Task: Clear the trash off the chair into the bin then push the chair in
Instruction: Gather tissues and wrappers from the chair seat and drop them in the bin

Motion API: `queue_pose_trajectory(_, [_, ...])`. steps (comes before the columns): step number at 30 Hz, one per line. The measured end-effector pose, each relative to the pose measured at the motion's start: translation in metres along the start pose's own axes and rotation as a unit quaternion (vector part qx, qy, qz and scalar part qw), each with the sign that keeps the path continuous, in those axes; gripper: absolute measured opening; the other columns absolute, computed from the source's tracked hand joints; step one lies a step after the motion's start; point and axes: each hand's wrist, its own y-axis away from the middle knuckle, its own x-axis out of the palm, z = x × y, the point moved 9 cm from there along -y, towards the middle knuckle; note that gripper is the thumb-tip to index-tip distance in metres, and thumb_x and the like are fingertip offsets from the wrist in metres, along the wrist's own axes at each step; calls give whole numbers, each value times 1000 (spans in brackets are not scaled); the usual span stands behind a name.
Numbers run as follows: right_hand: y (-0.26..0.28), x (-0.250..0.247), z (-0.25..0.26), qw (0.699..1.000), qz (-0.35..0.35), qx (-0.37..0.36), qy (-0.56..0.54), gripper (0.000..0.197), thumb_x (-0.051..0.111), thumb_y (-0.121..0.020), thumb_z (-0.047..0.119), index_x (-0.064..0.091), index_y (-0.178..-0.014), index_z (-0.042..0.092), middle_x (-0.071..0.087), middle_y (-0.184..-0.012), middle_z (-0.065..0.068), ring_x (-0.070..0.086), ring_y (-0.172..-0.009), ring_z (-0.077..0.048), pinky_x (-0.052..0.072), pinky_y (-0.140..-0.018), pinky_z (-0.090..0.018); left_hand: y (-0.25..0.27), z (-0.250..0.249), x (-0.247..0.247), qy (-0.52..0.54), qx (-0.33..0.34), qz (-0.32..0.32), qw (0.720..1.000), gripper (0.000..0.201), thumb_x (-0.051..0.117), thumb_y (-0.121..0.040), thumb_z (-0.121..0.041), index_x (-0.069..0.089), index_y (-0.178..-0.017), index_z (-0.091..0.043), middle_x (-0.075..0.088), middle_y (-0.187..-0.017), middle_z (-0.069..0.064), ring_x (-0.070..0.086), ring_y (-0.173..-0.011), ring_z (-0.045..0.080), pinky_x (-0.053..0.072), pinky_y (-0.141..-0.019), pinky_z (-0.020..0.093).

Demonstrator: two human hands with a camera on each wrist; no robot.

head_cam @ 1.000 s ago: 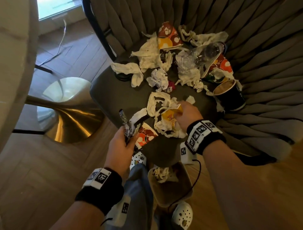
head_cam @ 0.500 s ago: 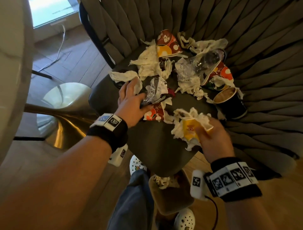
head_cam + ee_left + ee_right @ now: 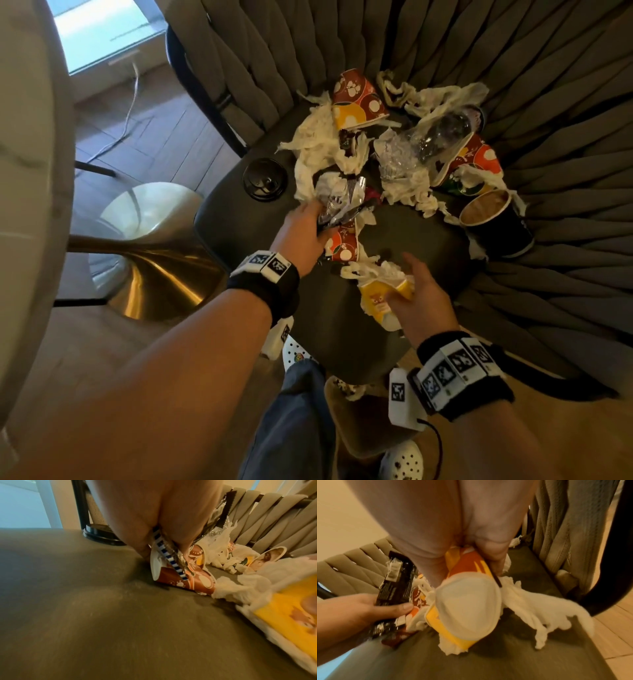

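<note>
The chair's dark seat (image 3: 260, 222), ringed by a ribbed grey back, stood over wooden flooring beside a brass table base (image 3: 150, 274). Most trash remained: crumpled tissues (image 3: 318, 144), a crushed clear bottle (image 3: 435, 137) and patterned cups (image 3: 356, 99) crowded twelve to two o'clock, a dark cup (image 3: 496, 222) lay at three, a black lid (image 3: 263, 179) at ten. The left hand (image 3: 301, 236) curled around foil wrappers (image 3: 339, 209) at the seat's centre. The right hand (image 3: 418, 301), at five o'clock, pinched a yellow cup (image 3: 383, 298) wadded with tissue. The bin (image 3: 363, 431) below the front edge held only scraps. Clearing looked barely begun, and the chair was not yet pushed in.
</note>
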Motion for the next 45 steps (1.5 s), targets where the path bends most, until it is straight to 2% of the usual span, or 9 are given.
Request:
queue_pose_trajectory(6, [11, -41, 27, 991, -44, -116, 55, 36, 72, -79, 14, 63, -114, 11, 49, -117, -6, 55, -104, -24, 37, -84, -25, 56, -1, 4, 131, -12, 42, 990, 38, 64, -96, -31, 52, -132, -24, 62, -125, -5, 64, -101, 5, 54, -84, 20])
queue_pose_trajectory(10, [13, -33, 52, 977, 19, -188, 100, 29, 77, -75, 21, 64, -101, 19, 32, -146, 6, 36, -124, -4, 31, -97, -20, 82, 11, -1, 222, -49, 24, 974, 34, 67, -95, -30, 51, -124, -36, 62, -123, -12, 65, -98, -4, 52, -73, 7])
queue_pose_trajectory(12, [9, -13, 59, 967, 75, -191, 149, 30, 76, -75, 29, 63, -101, 24, 21, -154, 10, 31, -133, -10, 32, -106, -30, 86, 20, -3, 238, -77, 13, 968, 35, 67, -94, -30, 48, -122, -38, 63, -122, -11, 66, -98, -2, 51, -70, 5])
queue_pose_trajectory(15, [-5, 26, 61, 944, 157, -175, 233, 42, 72, -78, 33, 58, -118, 29, 13, -157, 11, 26, -137, -27, 29, -111, -46, 80, 31, 2, 212, -110, 23, 971, 56, 70, -93, -29, 36, -138, -36, 60, -132, -3, 64, -89, 0, 50, -62, 9])
queue_pose_trajectory(20, [-24, 50, 60, 933, 153, -185, 268, 57, 68, -78, 22, 50, -132, 21, 35, -147, 2, 37, -128, -28, 35, -104, -37, 48, 27, 15, 128, -74, 105, 983, 105, 73, -91, -28, -8, -154, -50, 53, -145, 10, 60, -98, 8, 46, -79, 20])
queue_pose_trajectory(26, [-24, 37, 55, 966, 113, -117, 199, 46, 72, -74, 18, 51, -115, 22, 58, -107, -3, 58, -103, -25, 47, -82, -33, 33, 25, 13, 59, -40, 59, 996, 65, 74, -89, -33, 43, -145, -27, 62, -131, 2, 63, -108, 14, 45, -84, 15])
queue_pose_trajectory(30, [-19, 27, 49, 978, 100, -89, 161, 63, 74, -75, 20, 45, -130, 28, 58, -121, -1, 57, -110, -24, 48, -90, -35, 40, 25, 15, 14, -32, 29, 999, 44, 69, -93, -34, 60, -132, -17, 54, -115, 3, 52, -95, 12, 39, -83, 19])
queue_pose_trajectory(38, [5, -14, 40, 985, 15, -129, 111, 39, 75, -77, 23, 64, -114, 20, 53, -117, -1, 54, -99, -14, 39, -85, -25, 84, 6, 1, 106, -6, -12, 994, 34, 66, -94, -34, 64, -121, -13, 55, -118, -1, 60, -97, 11, 49, -81, 14])
queue_pose_trajectory(45, [66, -52, 35, 990, 11, -126, -54, 32, 69, -74, 34, 62, -105, 32, 68, -89, 15, 62, -84, 2, 45, -67, -17, 141, -22, 1, 305, -54, 31, 950, 33, 68, -92, -32, 52, -117, -46, 64, -124, -10, 67, -106, 0, 58, -89, 22])
